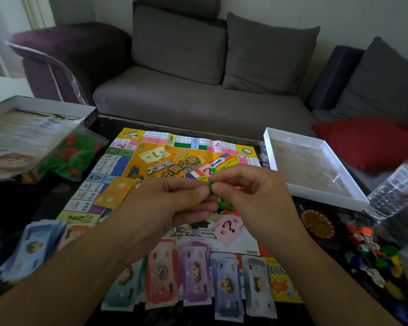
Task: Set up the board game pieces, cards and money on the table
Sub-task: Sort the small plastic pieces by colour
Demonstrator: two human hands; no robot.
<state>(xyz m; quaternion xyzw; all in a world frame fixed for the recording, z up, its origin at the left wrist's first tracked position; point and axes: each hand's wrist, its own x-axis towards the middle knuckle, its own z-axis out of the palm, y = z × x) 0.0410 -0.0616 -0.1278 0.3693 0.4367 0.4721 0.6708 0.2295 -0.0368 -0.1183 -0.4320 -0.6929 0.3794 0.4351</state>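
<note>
The paper game board (151, 158) lies flat on the dark table. Above its middle my left hand (165, 203) and my right hand (247, 191) meet and pinch a small green plastic piece (211, 187) between thumbs and fingers. More green and red pieces (224, 207) sit under my right palm. Several stacks of play money (196, 276) lie in a row along the board's near edge, with another pile (35, 245) at the left. Orange cards (118, 191) rest on the board's left side.
A game box (21, 137) holding a bag of red and green houses (76, 154) stands at the left. A white box lid (316, 165) lies at the right, beside a roulette wheel (318, 224), loose coloured pawns (372, 255) and a plastic bottle (396, 187). A grey sofa stands behind the table.
</note>
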